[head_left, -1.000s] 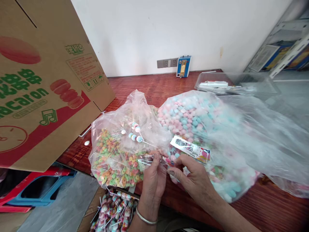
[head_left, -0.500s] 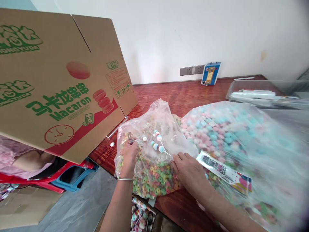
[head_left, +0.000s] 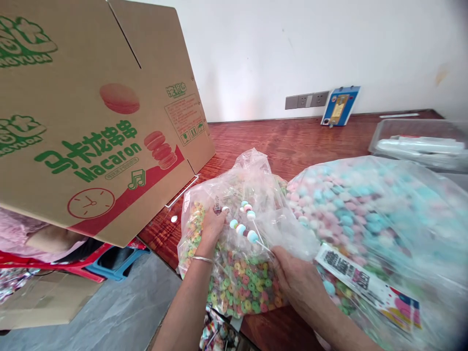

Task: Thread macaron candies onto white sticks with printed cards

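My right hand (head_left: pixel 294 270) pinches the white sticks of two candy skewers. One candy skewer (head_left: pixel 241 230) points left with blue-white, yellow and dark pieces on it; the other candy skewer (head_left: pixel 249 210) points up with blue, pink and white pieces. My left hand (head_left: pixel 214 226), with a bangle on the wrist, has its fingers closed at a small white candy piece (head_left: pixel 225 209) near the first skewer's tip. Both hands are over a clear plastic bag (head_left: pixel 252 183) of colourful ring candies. A small dark printed patch shows by the left fingertips.
A large cardboard box (head_left: pixel 120 161) stands at the left. At the right lies a bag of pastel candy balls (head_left: pixel 340 195) with a printed wrapper (head_left: pixel 369 285) on it. Behind are a plastic tray (head_left: pixel 420 129) and a blue device (head_left: pixel 340 106). A person sits beyond the box.
The view has shifted, so most things at the right sit farther right. My left hand has come closer to the white candy piece and the skewers. My right hand still grips the sticks.
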A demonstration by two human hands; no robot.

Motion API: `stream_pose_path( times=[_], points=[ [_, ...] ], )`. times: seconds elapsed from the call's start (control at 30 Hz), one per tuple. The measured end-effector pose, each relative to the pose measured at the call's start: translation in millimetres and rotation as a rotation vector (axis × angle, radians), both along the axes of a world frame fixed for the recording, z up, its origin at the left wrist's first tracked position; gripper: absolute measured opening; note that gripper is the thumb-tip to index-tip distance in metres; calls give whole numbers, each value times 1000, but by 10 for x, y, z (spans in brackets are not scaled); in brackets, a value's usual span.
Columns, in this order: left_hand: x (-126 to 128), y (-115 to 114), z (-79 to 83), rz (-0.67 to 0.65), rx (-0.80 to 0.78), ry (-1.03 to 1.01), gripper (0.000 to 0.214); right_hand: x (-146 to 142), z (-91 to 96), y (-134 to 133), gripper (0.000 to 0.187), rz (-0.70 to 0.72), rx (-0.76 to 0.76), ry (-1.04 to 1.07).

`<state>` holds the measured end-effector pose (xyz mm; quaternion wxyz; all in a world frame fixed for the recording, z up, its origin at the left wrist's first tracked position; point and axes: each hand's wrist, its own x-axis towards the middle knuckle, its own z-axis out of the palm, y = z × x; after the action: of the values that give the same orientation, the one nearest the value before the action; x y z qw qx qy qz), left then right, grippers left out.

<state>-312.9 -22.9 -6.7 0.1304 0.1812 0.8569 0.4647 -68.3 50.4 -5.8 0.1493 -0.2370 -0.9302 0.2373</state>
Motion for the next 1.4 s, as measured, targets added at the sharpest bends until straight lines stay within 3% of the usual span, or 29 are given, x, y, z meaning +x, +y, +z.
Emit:
stream_pose_path(
  times=[0.13, 0.23, 0.3, 0.37, 0.53, 0.73, 0.87, 1.0, 1.3, 1.4],
  points=[
    [371, -125, 230, -26, 254, -187, 56, 212, 97, -22, 31, 23, -536, 223],
    [719, -201, 426, -68, 471, -426, 58, 368, 92, -71, 35, -28, -864, 332],
    [918, -218, 534, -85, 618, -574, 52, 474, 48, -106, 38, -68, -1028, 393],
    [1067, -214, 613, -89, 695, -597, 46, 589, 2, -132, 39, -108, -1111, 426],
    [1262, -194, 702, -162, 745, -598, 39, 874, -14, -137, 40, -200, -1142, 421],
    [1437, -158, 719, -223, 986, -1017, 28, 1067, 76, -119, 39, -248, -1090, 430],
    [1579, -67, 684, -158, 1054, -1172, 30, 1136, 46, -117, 40, -181, -1114, 373],
    [1699, 22, 683, -79, 1031, -1153, 33, 1178, -17, -120, 40, -158, -1142, 386],
    [1839, 58, 740, -86, 955, -1000, 38, 1204, 9, -154, 36, -172, -1159, 388],
    [1848, 54, 752, -92, 907, -960, 38, 1219, 38, -162, 34, -209, -1083, 410]
  ],
)
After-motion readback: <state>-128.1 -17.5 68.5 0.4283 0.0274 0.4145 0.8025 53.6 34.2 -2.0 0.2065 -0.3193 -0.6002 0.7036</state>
